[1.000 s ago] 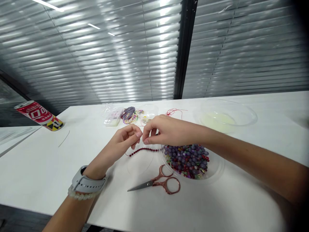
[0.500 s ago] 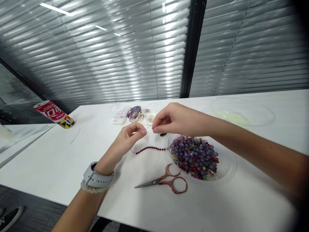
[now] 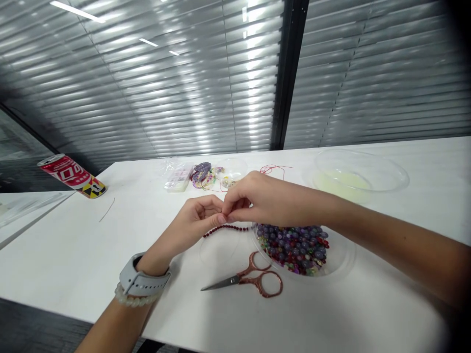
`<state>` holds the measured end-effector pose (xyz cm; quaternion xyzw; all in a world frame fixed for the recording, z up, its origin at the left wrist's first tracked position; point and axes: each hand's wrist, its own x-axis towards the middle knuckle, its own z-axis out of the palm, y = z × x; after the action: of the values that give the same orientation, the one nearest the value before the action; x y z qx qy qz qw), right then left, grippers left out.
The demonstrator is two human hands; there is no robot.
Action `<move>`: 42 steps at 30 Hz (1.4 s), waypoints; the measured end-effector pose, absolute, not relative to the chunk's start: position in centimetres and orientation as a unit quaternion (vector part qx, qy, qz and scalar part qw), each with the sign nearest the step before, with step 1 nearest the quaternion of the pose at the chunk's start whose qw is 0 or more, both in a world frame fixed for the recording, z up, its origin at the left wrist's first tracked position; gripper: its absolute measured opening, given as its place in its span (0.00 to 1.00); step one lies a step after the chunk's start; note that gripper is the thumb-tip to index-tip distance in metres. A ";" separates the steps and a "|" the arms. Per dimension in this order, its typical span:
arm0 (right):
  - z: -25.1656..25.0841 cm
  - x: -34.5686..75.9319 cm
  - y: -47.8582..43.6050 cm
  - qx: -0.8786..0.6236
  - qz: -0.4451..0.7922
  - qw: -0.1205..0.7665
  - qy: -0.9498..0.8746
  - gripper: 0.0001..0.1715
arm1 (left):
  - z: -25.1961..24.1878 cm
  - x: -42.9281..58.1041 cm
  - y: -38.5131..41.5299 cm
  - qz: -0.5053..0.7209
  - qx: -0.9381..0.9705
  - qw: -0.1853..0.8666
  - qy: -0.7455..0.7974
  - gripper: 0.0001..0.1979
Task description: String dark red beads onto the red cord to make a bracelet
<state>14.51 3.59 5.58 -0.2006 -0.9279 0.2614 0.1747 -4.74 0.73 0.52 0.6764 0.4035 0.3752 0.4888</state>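
Note:
My left hand (image 3: 191, 223) and my right hand (image 3: 257, 198) meet fingertip to fingertip above the white table (image 3: 66, 250), both pinched shut. A thin red cord with a row of dark red beads (image 3: 226, 228) trails from the pinch across the table to the right. Just under my right wrist sits a clear shallow dish (image 3: 340, 255) piled with purple and mixed beads (image 3: 294, 245). Which hand grips the cord itself is hard to tell; both fingertip pinches are at its end. My left wrist wears a grey watch and a pale bead bracelet.
Rose-gold scissors (image 3: 250, 282) lie in front of the dish. A clear bowl (image 3: 358, 174) stands at the back right. Bead bags, a small white box (image 3: 178, 177) and loose red thread (image 3: 272, 170) lie behind my hands. A red can (image 3: 71, 175) lies at the far left.
My right hand came down and left until its fingertips met my left hand's pinch. The view shifted a little; the bead strand stays on the table.

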 end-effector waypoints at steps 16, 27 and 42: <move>6.7 14.6 3.6 -0.202 0.340 0.380 -0.836 0.07 | 0.4 -4.0 -0.3 0.502 0.618 0.454 0.400 0.09; 5.4 14.0 4.1 -0.194 0.394 0.407 -0.801 0.10 | 0.4 -4.2 -1.1 0.526 0.694 0.148 0.470 0.09; 4.9 13.7 4.2 -0.196 0.349 0.420 -0.814 0.07 | 0.1 -4.5 -0.4 0.529 0.744 0.100 0.395 0.09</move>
<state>13.72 4.22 4.94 -0.1963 -0.8144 0.3492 0.4198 -4.54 -0.44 0.14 0.7440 0.3952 0.5293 0.1002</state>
